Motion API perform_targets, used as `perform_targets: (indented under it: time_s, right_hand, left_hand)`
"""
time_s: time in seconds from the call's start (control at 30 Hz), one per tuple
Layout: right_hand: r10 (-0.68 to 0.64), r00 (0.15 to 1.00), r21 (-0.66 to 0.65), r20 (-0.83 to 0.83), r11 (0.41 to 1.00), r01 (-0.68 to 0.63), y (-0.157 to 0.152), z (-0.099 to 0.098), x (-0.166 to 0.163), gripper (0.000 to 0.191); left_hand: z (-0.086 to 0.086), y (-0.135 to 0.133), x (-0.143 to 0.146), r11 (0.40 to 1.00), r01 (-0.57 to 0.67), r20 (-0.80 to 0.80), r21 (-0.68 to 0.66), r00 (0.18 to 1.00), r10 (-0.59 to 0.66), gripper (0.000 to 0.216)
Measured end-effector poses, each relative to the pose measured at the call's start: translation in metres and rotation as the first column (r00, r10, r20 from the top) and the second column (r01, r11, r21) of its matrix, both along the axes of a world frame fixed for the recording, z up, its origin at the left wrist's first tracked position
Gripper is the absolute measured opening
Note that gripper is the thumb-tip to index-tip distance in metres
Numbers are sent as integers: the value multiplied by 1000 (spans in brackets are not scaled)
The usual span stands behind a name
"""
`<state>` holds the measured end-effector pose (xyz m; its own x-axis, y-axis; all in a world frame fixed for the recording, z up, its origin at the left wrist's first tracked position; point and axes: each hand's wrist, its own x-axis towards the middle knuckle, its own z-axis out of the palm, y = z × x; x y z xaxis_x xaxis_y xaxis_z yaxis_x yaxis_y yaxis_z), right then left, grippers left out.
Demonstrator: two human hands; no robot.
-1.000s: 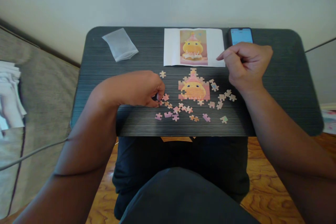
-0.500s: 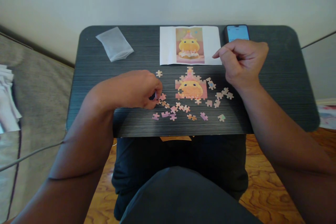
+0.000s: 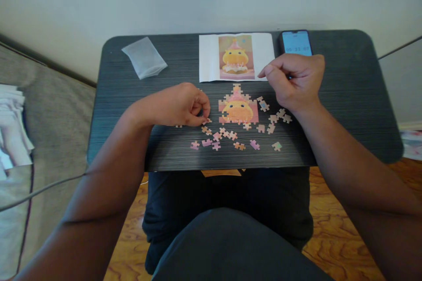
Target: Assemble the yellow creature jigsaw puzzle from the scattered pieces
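Observation:
A partly joined puzzle (image 3: 238,108) of a yellow figure in a pink hat lies mid-table. Several loose pieces (image 3: 224,137) are scattered below it and to its right. My left hand (image 3: 184,105) rests just left of the puzzle, its fingers pinched on a small pink puzzle piece (image 3: 207,120) against the table. Above the pieces on the right hovers my right hand (image 3: 295,81), fingers curled in a loose fist; whether it holds anything is hidden. A printed reference picture (image 3: 235,57) lies at the table's far edge.
The dark ribbed table (image 3: 346,109) sits over my lap. A phone (image 3: 295,43) with a lit screen lies at the back right, a clear plastic bag (image 3: 144,57) at the back left. A grey couch with papers (image 3: 13,123) is at left, wood floor below.
My left hand has moved up and right, carrying a pink piece toward the puzzle's left edge. My right hand has drifted slightly left and nearer the puzzle.

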<state>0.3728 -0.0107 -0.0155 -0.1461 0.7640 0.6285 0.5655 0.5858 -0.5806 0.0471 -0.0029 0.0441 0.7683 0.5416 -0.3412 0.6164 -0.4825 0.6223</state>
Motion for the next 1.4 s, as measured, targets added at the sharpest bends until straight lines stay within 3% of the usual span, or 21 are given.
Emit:
perform_targets:
  time_s: [0.2,0.3,0.4,0.47,0.6,0.8,1.0,1.23,1.4]
  right_hand:
    - [-26,999,-24,19,999,27,-2,3,-4,34]
    - [124,992,-10,18,992,-124,-7,5,-8,29]
    - [320,938,-77,136,947,-312,-15,6,-15,13]
    - [396,881,-151,257,917,-369,-20,6,-21,22]
    - [419,830,-158,370,908,-388,-23,2,-29,21]
    - [417,841,-173,345,909,-379,-22,-4,-29,13]
    - [414,862,-177,294,909,-376,-24,-2,-32,7]
    - [364,895,-163,258,929,-331,-21,2,-31,10]
    - [388,876,-144,287,921,-361,-19,1,-29,12]
  left_hand:
    - [2,1,-6,991,-32,101,-126,994,45,24]
    - [1,0,-4,977,-86,174,-194,977,120,24]
    - [-2,-1,1,962,-147,195,-232,961,194,23]
    - [-6,-1,6,950,-164,217,-267,950,225,21]
    - [-12,-3,14,943,-172,289,-286,923,256,18]
    - [-14,-8,20,934,-190,309,-304,907,285,17]
    - [-14,-9,21,949,-200,306,-244,913,271,19]
    - [-2,-12,17,945,-269,332,-187,888,318,22]
    - [-1,-13,15,966,-254,302,43,925,230,18]
